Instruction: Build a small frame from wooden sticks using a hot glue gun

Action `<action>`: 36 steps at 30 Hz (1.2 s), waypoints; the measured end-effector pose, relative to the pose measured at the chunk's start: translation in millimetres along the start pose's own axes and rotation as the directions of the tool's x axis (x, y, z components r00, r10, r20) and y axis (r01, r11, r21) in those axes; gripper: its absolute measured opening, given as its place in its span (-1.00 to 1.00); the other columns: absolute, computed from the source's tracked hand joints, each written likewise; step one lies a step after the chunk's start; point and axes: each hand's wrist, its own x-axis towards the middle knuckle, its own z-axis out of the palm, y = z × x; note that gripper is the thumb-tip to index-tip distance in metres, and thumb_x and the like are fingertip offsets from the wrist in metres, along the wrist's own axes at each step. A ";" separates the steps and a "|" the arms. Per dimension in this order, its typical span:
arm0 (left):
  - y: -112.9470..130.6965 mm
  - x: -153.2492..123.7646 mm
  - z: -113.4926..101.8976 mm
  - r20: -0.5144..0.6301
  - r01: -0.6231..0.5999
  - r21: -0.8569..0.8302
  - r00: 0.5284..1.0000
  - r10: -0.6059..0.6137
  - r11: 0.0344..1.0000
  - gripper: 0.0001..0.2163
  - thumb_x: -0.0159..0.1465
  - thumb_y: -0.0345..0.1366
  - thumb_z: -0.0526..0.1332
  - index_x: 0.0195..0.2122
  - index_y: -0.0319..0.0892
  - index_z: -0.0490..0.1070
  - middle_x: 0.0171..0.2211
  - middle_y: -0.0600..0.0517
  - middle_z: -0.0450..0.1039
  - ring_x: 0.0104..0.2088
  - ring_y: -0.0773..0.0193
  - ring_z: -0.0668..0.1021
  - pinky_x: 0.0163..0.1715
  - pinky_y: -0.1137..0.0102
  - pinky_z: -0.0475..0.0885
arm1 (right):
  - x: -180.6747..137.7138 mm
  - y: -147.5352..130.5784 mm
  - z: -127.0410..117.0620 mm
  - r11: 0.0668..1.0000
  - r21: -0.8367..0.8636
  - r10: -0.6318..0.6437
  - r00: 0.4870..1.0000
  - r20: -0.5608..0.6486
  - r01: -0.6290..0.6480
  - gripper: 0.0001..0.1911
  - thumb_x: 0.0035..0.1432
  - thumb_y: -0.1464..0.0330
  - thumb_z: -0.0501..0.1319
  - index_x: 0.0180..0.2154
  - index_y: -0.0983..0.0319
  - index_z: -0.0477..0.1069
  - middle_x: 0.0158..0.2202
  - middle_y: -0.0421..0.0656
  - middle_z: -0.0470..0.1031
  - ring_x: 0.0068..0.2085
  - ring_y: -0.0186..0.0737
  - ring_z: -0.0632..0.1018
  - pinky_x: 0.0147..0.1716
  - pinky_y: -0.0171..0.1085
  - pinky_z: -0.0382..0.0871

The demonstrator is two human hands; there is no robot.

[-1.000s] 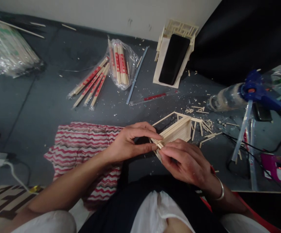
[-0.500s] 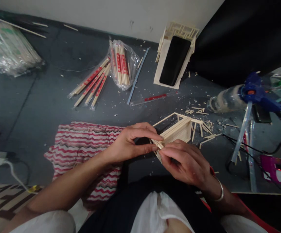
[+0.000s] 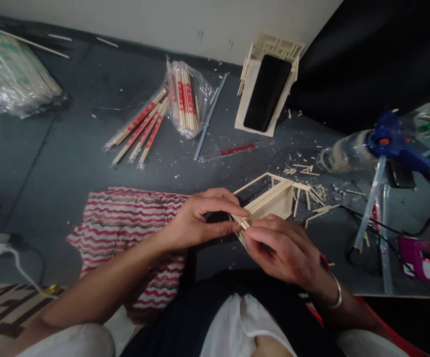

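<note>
Pinching the near end of a small stick-built frame [image 3: 270, 202] at the centre of the frame, just above the lap: left hand [image 3: 196, 220] closing thumb and forefinger together on the sticks from the left, right hand [image 3: 282, 250] clamping the same end from the lower right, fingertips of both hands nearly touching. Frame resting tilted over the grey floor [image 3: 70, 148], far end pointing toward the upper right. Lying under the left forearm, a red-and-white striped cloth [image 3: 126, 223]. Lying in the upper middle, wrapped chopsticks [image 3: 140, 126] beside a plastic bag of chopsticks [image 3: 185, 99]. Leaning against the wall at the top, a black phone [image 3: 267, 91] in a wooden stand. Standing at the right edge, a blue glue gun [image 3: 393, 141], with short stick offcuts [image 3: 311, 196] scattered just beyond the frame.
</note>
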 end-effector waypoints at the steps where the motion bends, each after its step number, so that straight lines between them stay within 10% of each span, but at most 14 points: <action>1: -0.2 -0.1 -0.3 0.000 -0.001 -0.001 1.000 0.001 1.000 -0.80 0.22 -0.42 0.46 -0.12 -0.12 0.70 -0.24 -0.04 0.63 -0.20 0.28 0.65 -0.12 0.40 0.58 | -0.1 0.1 0.0 1.000 0.002 -0.002 1.000 -0.002 0.002 -0.82 0.24 0.60 0.30 -0.18 0.25 0.43 -0.35 -0.18 0.67 -0.31 -0.36 0.67 -0.22 -0.40 0.64; 36: 0.1 -0.3 -1.0 0.003 0.010 -0.002 1.000 -0.010 1.000 -0.81 0.22 -0.40 0.47 -0.13 -0.11 0.70 -0.24 -0.04 0.63 -0.21 0.28 0.64 -0.12 0.39 0.58 | -0.2 0.3 1.6 1.000 0.000 0.001 1.000 -0.016 -0.001 -0.79 0.22 0.61 0.30 -0.18 0.22 0.44 -0.36 -0.20 0.66 -0.35 -0.35 0.67 -0.25 -0.39 0.65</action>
